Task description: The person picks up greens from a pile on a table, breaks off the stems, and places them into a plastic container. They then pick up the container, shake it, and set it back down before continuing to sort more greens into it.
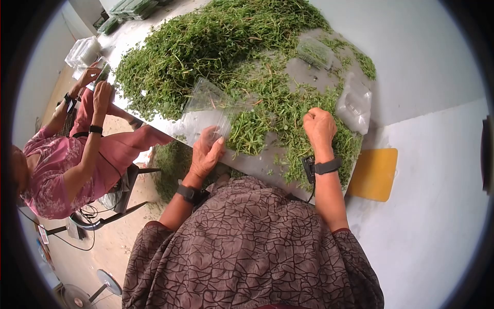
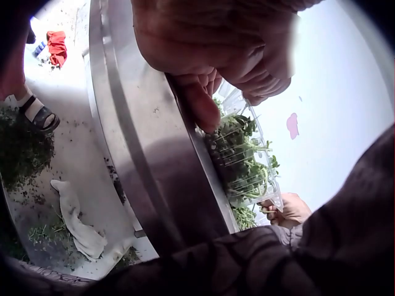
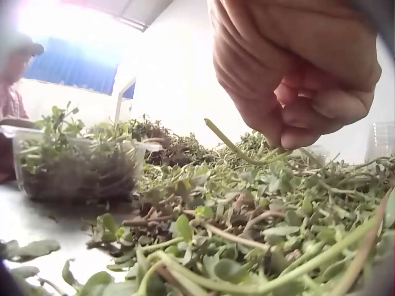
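Greens (image 1: 190, 51) lie on the bench (image 1: 263, 166), behind and beside the clear box (image 2: 244, 161). The left hand (image 1: 207, 153) holds this box, with greens inside it. Right of the box, the right hand (image 1: 321, 133) pinches a stem (image 3: 232, 145) over more greens.

You are in a produce-packing room or workshop. Evidence: loose greens (image 1: 206, 46) heaped across a broad table (image 1: 303, 77), clear plastic containers (image 1: 355, 105) at its right edge, packed boxes (image 1: 135, 8) at its far end, and a second worker (image 1: 62, 165) to its left.
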Available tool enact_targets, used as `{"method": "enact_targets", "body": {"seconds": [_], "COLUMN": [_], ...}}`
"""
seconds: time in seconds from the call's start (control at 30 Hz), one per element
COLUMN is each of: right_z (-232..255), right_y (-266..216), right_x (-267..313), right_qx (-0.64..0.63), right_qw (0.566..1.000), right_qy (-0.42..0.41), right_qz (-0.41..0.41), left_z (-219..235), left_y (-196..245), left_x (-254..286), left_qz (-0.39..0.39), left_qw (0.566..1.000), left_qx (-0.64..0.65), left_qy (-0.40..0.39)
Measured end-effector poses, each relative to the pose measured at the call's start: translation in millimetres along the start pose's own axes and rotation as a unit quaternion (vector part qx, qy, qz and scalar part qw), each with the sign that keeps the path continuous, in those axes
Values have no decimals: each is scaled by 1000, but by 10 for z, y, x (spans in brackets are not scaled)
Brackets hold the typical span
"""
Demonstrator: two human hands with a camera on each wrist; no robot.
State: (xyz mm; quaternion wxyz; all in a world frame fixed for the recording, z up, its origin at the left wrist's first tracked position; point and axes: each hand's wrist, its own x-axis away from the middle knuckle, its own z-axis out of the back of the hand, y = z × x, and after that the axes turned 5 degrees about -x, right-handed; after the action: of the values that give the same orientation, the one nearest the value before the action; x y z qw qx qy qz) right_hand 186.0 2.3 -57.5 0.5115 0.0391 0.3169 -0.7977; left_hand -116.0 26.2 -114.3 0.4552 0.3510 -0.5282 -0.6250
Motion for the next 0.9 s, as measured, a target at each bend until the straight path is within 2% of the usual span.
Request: {"method": "enact_targets", "body": {"seconds": [0.03, 0.07, 0.1, 0.13, 0.17, 0.23, 0.37, 0.43, 0.5, 0.57, 0.63, 0.67, 0.7, 0.77, 0.8, 0.87, 0.9], "right_z": [75, 143, 208, 284, 370, 538, 523, 456, 371, 296, 227, 190, 192, 190, 148, 61, 42], "right_y": [-26, -46, -86, -172, -288, -600, -911, -898, -812, -618, -434, -356, -317, -264, -221, -100, -65], "right_x": [-17, -29, -35, -40, -39, -31, 66, 79, 99, 110, 142, 170, 177, 193, 214, 249, 256], "right_qx": [0, -130, -258, -316, -317, -401, -449, -434, -417, -390, -262, -220, -220, -97, -96, 5, 9], "right_qw": [1000, 989, 955, 932, 931, 887, 848, 844, 872, 886, 946, 959, 959, 976, 976, 983, 983], "right_qy": [-1, -37, -74, -104, -106, -164, -261, -294, -235, -225, -182, -168, -169, -188, -187, -184, -183], "right_qz": [3, -61, -125, -144, -144, -161, -110, -107, -103, -113, -62, -57, -55, -55, -57, -26, -30], "left_z": [-1, -4, -4, -1, 0, -10, -20, -19, -28, -43, -38, -35, -31, -18, -17, -40, -54], "left_y": [-3, -5, -1, 7, 10, 7, 3, 12, -2, -30, -11, -2, 0, -2, -13, -36, -19], "left_x": [-3, -1, -1, -3, -3, -3, 5, 2, 18, 19, 23, 25, 24, 21, 22, 18, 20], "left_qz": [3, 7, 8, 2, -3, 3, 6, 4, 6, -3, -4, -5, -6, -12, -13, -16, -16], "left_qw": [1000, 1000, 1000, 1000, 1000, 1000, 1000, 1000, 1000, 1000, 1000, 1000, 1000, 1000, 1000, 1000, 1000], "left_qx": [4, 8, 10, 9, 8, 14, 19, 16, 14, 24, 13, 0, 1, -18, -18, -6, -3], "left_qy": [-2, -4, -2, -3, -5, -2, 1, 2, 6, 11, 8, 4, 6, -1, -4, 3, -3]}}
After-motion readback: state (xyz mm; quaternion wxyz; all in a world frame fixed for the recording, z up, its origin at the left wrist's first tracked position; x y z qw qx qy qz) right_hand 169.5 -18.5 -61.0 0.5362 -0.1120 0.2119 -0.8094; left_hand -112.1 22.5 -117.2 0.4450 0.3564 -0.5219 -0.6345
